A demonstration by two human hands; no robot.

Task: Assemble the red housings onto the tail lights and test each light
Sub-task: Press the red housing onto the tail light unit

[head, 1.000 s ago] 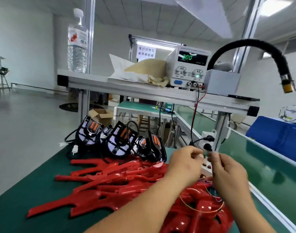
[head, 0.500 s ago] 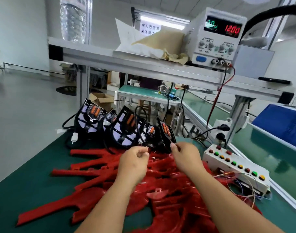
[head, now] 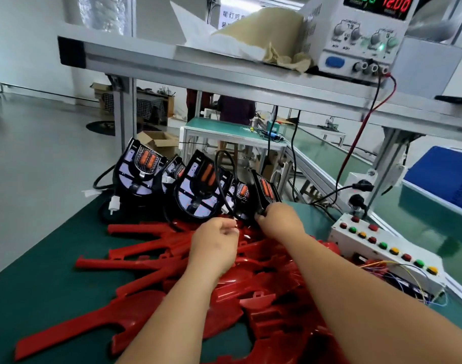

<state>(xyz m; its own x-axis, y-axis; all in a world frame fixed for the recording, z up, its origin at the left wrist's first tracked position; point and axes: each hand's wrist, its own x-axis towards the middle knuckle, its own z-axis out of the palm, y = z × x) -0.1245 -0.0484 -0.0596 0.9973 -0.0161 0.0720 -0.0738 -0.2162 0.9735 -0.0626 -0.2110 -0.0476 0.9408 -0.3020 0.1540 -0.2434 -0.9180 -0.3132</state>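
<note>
Several black tail lights with orange lenses stand in a row at the back of the green mat. In front of them lies a heap of red housings. My right hand grips the lower edge of the rightmost tail light. Just left of it, my left hand hovers over the red heap with its fingers curled. Whether the left hand holds anything is hidden.
A white test box with coloured buttons and loose wires sits at the right. A power supply showing 12.00 stands on the overhead shelf, with leads hanging down. A blue bin is at the far right.
Both hands left the wires by the test box and moved left to the tail lights. My right hand took hold of the rightmost one. The view tilted down and closer.
</note>
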